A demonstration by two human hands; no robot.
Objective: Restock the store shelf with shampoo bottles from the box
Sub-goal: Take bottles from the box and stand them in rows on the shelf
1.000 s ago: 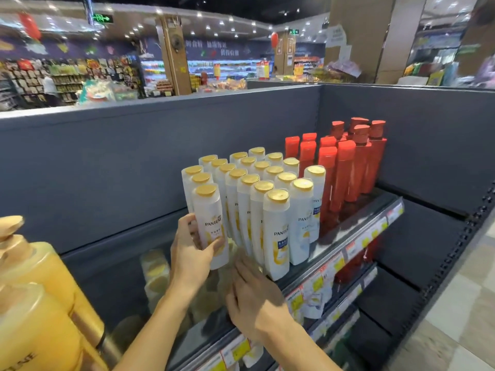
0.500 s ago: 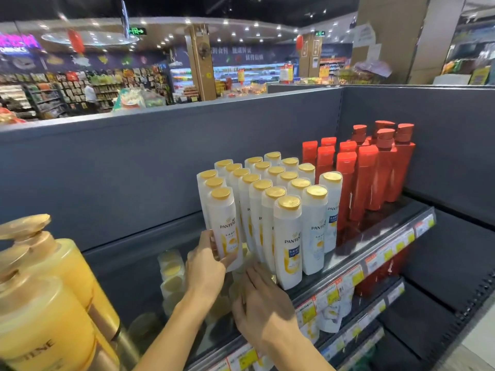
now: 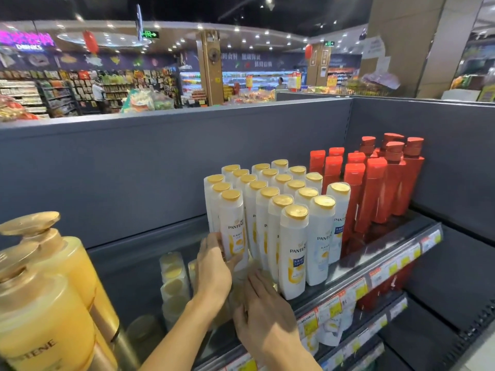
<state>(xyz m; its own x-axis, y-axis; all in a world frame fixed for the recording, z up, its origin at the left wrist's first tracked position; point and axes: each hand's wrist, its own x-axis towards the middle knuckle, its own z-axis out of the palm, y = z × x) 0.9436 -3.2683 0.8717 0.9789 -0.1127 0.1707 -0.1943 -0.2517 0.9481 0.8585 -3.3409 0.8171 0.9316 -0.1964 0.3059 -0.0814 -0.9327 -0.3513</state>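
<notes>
Several rows of white shampoo bottles (image 3: pixel 293 247) with gold caps stand upright on the glossy dark shelf (image 3: pixel 375 253). My left hand (image 3: pixel 213 271) grips the lower body of the front-left white bottle (image 3: pixel 232 228), which stands on the shelf at the left end of the rows. My right hand (image 3: pixel 263 314) rests palm down on the shelf just in front of the rows, fingers apart, its fingertips at the bottle bases. No box is in view.
Red bottles (image 3: pixel 375 188) crowd the right of the shelf. Large yellow pump bottles (image 3: pixel 51 290) stand close at the lower left. Price tags (image 3: pixel 356 290) line the shelf's front edge. A grey back panel (image 3: pixel 134 170) rises behind. Bare shelf lies left of the white bottles.
The view has swung slightly left and nearer. My left hand has slid lower on the front-left bottle. My right hand stays flat on the shelf.
</notes>
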